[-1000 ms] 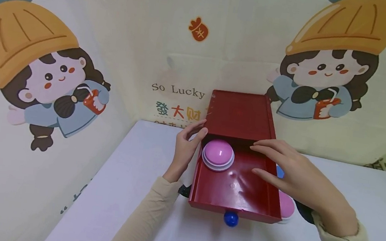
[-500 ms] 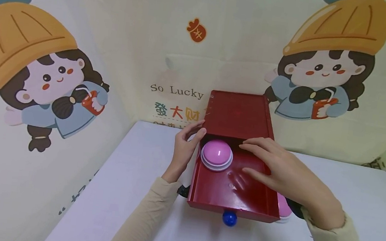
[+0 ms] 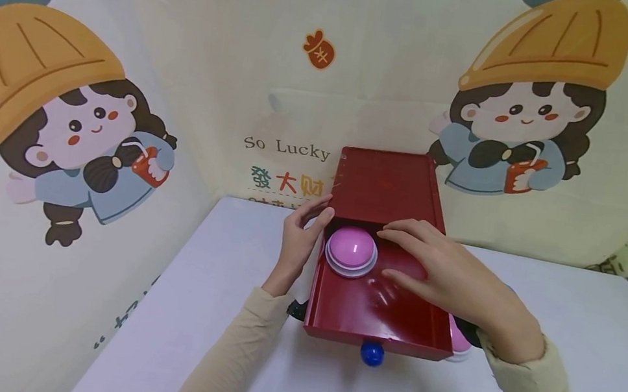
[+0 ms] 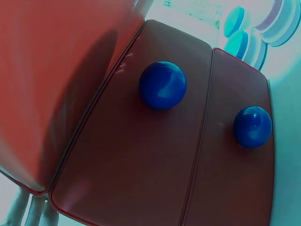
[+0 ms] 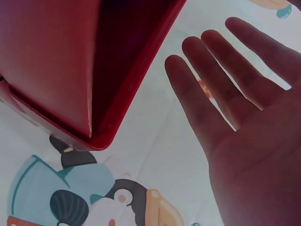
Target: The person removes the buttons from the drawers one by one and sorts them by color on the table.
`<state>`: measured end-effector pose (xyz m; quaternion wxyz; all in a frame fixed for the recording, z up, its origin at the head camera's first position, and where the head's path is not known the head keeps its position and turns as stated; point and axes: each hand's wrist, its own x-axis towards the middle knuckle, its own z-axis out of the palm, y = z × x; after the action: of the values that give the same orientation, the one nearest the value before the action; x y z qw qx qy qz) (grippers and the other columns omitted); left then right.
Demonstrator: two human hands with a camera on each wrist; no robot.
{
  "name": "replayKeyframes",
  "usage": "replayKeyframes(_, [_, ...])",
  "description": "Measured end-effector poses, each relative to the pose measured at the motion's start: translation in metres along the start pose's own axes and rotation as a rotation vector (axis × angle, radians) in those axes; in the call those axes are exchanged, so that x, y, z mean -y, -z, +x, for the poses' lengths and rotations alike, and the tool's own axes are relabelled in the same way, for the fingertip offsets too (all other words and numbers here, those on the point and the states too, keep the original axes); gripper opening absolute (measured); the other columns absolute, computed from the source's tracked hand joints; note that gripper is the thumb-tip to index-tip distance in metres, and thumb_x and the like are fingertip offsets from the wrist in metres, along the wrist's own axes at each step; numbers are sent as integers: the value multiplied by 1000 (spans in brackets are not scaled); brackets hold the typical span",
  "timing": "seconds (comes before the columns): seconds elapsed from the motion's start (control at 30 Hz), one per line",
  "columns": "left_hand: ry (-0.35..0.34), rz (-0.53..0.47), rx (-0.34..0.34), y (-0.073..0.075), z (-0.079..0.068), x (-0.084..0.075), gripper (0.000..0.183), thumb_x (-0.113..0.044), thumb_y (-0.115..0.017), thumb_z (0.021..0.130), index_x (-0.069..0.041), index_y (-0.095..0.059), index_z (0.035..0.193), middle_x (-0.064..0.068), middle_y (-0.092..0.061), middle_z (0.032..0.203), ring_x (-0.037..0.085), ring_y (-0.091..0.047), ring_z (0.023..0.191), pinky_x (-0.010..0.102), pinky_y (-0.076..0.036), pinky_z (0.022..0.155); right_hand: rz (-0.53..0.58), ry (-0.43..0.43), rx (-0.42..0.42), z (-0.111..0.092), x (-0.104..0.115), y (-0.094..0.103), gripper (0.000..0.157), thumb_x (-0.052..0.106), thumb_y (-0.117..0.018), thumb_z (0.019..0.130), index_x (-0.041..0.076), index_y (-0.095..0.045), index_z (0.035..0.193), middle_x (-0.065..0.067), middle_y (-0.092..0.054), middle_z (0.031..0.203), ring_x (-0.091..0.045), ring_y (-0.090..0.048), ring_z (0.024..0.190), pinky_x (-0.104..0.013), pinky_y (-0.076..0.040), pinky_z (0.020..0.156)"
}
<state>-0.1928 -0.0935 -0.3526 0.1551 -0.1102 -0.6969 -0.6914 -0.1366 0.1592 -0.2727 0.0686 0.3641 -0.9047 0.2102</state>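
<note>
A pink dome button on a white base [image 3: 351, 248] sits in the back left part of a pulled-out red drawer [image 3: 358, 316]. The drawer juts from a small red cabinet [image 3: 384, 185] and has a blue knob [image 3: 372, 353] on its front. My left hand [image 3: 298, 240] rests against the cabinet's left side at the drawer's back, its thumb at the edge. Over the drawer, to the right of the button, is my right hand [image 3: 451, 275], holding nothing. Its extended fingers [image 5: 188, 96] show beside the cabinet in the right wrist view.
Two lower drawer fronts with a blue knob [image 4: 162, 85] each face forward in the left wrist view. Several round buttons [image 4: 237, 44] stand right of the cabinet, and a second pink one [image 3: 459, 341] peeks out there. A printed cloth [image 3: 280, 87] hangs behind the white table [image 3: 156, 333].
My right hand has moved left across the drawer, nearer the pink button. The left hand stays at the cabinet's side, and the drawer remains pulled out.
</note>
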Motion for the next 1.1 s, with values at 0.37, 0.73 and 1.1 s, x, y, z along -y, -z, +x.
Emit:
replayKeyframes(0.37, [-17,-9,-4,-1,0,-3,36,-11,-65,95,2,-63,129,20,-65,125,8,-62,105,22,-49,92,-11,49,26,9,6,2,60,27,-81,83,11,-59,136,-5,-55,135,-23,-52,125,-42,-56,91])
replayKeyframes(0.73, [-11,2,0,-1,0,-5,37,-11,-65,95,1,-63,130,19,-66,124,10,-62,107,23,-49,93,5,24,94,18,12,1,65,32,-81,82,13,-56,139,-4,-54,139,-23,-50,129,-42,-57,91])
replayKeyframes(1.1, [-6,-9,-1,0,0,-4,36,-11,-65,95,0,-64,129,18,-66,125,12,-62,108,21,-49,91,-13,31,147,27,18,-5,63,30,-80,84,13,-56,140,-5,-54,139,-25,-49,130,-45,-55,93])
